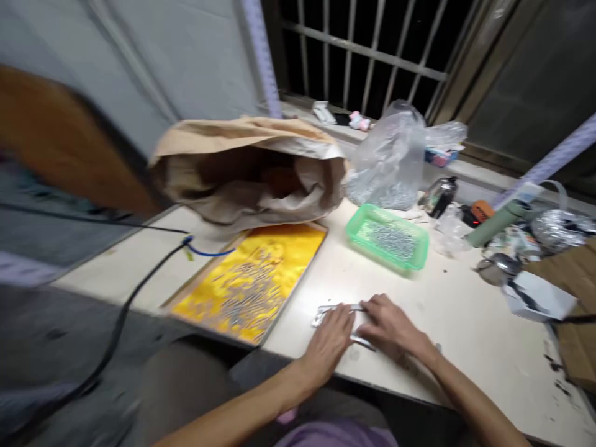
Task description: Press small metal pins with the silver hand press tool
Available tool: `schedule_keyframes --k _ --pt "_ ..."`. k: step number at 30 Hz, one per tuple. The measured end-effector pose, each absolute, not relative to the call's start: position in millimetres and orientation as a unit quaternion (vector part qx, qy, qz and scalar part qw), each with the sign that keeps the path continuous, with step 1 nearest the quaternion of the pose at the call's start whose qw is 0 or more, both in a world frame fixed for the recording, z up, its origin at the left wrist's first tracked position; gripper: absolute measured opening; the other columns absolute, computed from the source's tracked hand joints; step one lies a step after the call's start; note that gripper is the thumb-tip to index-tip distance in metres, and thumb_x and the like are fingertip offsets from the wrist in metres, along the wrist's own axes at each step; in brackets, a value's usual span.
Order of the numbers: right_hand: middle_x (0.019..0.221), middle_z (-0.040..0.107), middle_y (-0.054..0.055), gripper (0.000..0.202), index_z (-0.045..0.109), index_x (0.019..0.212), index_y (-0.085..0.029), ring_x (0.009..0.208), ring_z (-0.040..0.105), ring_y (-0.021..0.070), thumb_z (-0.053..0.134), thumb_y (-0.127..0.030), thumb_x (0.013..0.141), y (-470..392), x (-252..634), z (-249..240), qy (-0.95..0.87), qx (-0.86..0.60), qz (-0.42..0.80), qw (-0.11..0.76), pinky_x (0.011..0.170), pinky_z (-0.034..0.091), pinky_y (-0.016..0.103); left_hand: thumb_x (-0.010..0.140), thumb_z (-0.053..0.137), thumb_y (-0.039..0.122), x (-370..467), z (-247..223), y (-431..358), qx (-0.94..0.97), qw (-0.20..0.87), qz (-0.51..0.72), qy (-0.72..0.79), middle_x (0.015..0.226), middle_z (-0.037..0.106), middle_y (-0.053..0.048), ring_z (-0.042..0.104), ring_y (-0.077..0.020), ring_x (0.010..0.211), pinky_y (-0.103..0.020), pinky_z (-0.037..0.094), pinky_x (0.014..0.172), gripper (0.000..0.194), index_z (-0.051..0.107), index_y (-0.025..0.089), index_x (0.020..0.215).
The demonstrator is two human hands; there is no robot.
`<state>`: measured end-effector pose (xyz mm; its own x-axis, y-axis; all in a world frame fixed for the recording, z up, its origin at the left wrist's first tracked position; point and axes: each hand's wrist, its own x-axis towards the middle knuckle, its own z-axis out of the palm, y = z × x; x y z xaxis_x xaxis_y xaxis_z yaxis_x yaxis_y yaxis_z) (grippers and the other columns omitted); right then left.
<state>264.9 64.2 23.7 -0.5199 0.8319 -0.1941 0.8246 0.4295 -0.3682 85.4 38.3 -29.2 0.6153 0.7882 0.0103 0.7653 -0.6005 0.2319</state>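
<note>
A thin silver metal piece (319, 319) lies low over the white table, under both of my hands. My left hand (328, 340) covers its middle with fingers together, gripping it against the table. My right hand (388, 326) curls over its right end, fingertips at the upper strip and thumb lower down. A second narrow silver strip (363, 343) shows between and below the hands. How the strips join is hidden by my fingers. Left of my hands, a yellow sheet on a board (254, 282) bears many loose small metal pieces.
A green plastic tray (356, 239) holds many small metal parts. Behind stand an open brown paper bag (233, 214) and a clear plastic bag (395, 149). A green bottle (498, 223), metal cup (498, 270) and cardboard (575, 276) crowd the right. A black cable (123, 316) hangs left.
</note>
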Motion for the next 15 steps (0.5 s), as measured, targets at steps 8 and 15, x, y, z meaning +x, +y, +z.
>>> schedule_keyframes --k 8,15 --pt "0.086 0.06 0.008 0.02 0.063 0.087 -0.016 0.083 0.051 0.0217 0.045 -0.024 0.092 107.7 272.2 7.9 -0.856 -0.495 0.145 0.02 0.076 0.038 0.035 0.089 0.049 0.044 89.2 -34.2 -0.8 0.888 0.178 0.172 0.387 0.129 0.054 -0.011 0.037 -0.0268 0.131 -0.045 0.026 0.11 0.046 0.046 0.016 0.125" --pt "0.093 0.059 0.006 0.016 0.065 0.094 -0.023 0.088 0.045 0.0208 0.051 -0.023 0.089 94.2 211.4 23.7 -0.94 -0.308 0.149 -0.003 0.075 0.033 0.033 0.088 0.047 0.05 89.4 -46.1 -2.3 0.898 0.173 0.173 0.366 0.129 0.051 -0.017 0.039 -0.0286 0.127 -0.044 0.028 0.108 0.056 0.047 0.01 0.127"
